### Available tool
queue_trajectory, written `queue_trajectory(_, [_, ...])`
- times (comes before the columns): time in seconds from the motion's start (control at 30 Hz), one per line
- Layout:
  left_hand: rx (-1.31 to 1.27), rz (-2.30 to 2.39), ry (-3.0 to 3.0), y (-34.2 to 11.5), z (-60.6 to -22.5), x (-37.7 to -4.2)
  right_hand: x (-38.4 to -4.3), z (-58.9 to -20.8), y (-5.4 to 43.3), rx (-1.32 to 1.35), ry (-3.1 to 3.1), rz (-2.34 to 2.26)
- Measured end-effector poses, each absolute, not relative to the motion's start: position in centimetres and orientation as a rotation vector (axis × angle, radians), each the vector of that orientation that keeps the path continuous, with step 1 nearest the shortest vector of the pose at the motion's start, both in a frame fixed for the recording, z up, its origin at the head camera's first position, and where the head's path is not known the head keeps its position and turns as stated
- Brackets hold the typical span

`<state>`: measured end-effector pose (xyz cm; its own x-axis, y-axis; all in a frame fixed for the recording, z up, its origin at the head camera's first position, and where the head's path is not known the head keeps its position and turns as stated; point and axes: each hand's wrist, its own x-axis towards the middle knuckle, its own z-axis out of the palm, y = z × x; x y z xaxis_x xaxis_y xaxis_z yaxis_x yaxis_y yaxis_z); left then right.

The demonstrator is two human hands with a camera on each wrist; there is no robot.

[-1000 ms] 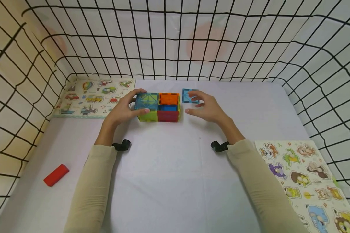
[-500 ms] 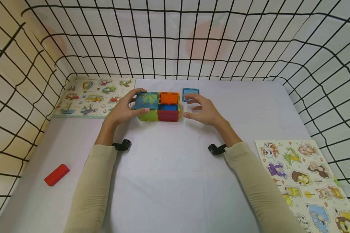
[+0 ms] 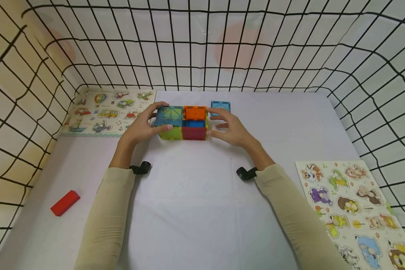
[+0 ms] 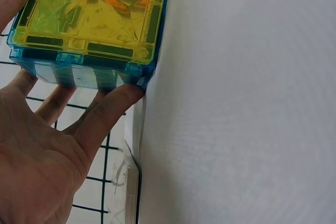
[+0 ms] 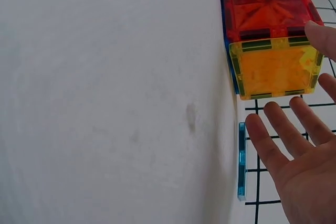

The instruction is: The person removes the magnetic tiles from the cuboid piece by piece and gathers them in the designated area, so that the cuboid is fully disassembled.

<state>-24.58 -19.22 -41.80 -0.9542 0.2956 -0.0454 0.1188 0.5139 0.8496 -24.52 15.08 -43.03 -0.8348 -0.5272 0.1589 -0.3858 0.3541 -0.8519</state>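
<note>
A two-part box of translucent magnetic tiles [image 3: 194,134] stands on the white table in the head view. Its left half is topped by a blue tile [image 3: 168,116]; the right half lies open above, showing orange, blue and red walls. My left hand [image 3: 142,125] grips the left end, thumb along the front top edge and fingers behind. At the right end, my right hand [image 3: 232,129] has its thumb and index fingertip right at the corners of the yellow end tile [image 5: 275,69], other fingers spread. A loose blue tile [image 3: 220,105] lies flat just behind the right fingers.
Behind the left hand lies a vehicle puzzle board [image 3: 104,112]. An animal puzzle board [image 3: 354,210] is at the right front. A red block [image 3: 65,203] rests at the left. Black wire grid [image 3: 202,43] borders the back and sides.
My right hand has moved left, away from over the loose blue tile, up to the box's right end. My left hand and the box have stayed in place.
</note>
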Motion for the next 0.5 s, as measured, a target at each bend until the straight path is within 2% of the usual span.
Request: queue_trajectory(0.5, [0.355, 1.438, 2.555, -19.08, -41.81, -24.57, -24.89, -43.01, 14.69, -0.840, 2.479, -1.434])
